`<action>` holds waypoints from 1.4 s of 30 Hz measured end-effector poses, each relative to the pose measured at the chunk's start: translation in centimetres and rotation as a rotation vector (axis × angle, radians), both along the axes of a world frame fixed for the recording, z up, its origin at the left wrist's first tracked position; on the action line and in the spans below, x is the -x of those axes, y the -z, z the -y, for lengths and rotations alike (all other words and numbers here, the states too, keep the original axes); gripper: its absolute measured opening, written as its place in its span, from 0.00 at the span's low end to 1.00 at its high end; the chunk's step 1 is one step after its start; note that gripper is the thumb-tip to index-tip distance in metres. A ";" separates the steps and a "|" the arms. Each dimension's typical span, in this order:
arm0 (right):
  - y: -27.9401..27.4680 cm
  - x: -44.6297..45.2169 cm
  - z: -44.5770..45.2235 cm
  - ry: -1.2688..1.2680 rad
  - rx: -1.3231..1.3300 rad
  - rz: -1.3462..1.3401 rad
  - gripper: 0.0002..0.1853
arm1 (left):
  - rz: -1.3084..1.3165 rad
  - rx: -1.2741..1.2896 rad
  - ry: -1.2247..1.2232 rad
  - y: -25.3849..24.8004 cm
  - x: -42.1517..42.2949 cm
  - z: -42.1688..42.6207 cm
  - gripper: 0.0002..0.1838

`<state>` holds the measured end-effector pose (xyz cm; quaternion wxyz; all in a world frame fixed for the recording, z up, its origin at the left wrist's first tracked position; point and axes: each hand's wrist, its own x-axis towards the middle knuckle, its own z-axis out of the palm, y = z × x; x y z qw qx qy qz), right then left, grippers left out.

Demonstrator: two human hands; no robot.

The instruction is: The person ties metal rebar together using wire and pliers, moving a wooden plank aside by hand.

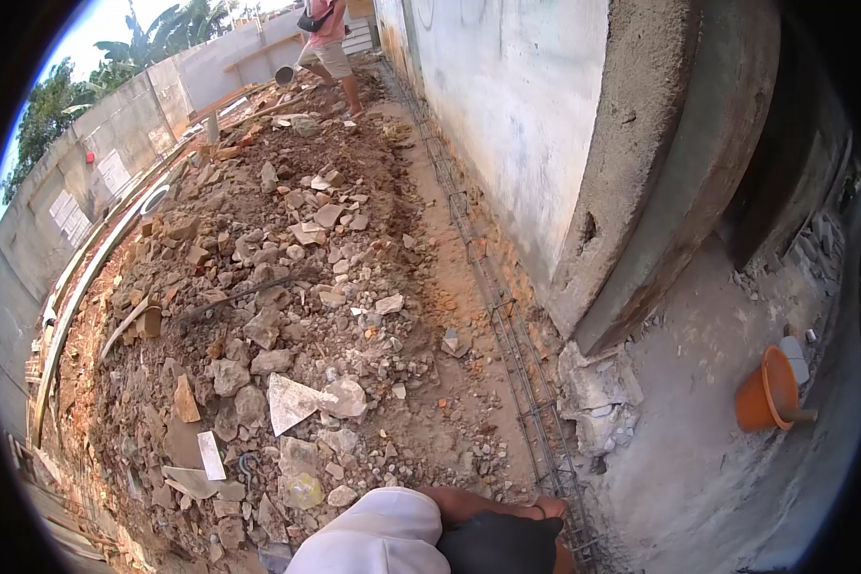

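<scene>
At the bottom edge, an arm comes out from beside white cloth and crosses behind a dark knee. My left hand (551, 507), with a dark band at the wrist, is at the long steel rebar cage (515, 346). Its fingers are too small and hidden to tell whether they grip a bar. The cage lies in a narrow dirt strip along the wall. Below that hand shows a patch of skin that I cannot identify as leg or hand. My right hand cannot be made out.
Broken concrete rubble (258, 325) covers the ground left of the cage. A whitish wall (517, 105) and pillar stand right of it. An orange bucket (758, 394) sits at far right. Another person (329, 57) stands at the top, beside a dark bucket (284, 75).
</scene>
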<state>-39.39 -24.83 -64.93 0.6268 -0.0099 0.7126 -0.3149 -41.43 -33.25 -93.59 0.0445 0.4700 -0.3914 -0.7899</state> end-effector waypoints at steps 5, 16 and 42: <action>0.0 0.9 -0.2 -0.172 -0.004 -0.165 0.38 | 0.094 0.138 -0.066 1.4 1.5 -0.8 0.17; 0.5 4.0 -0.7 -0.558 0.071 -0.506 0.37 | -0.049 0.456 0.035 -22.7 -19.9 8.9 0.30; 1.4 5.0 -0.4 -1.012 0.223 -0.838 0.34 | 1.782 0.689 -0.954 -75.8 -71.7 12.2 0.37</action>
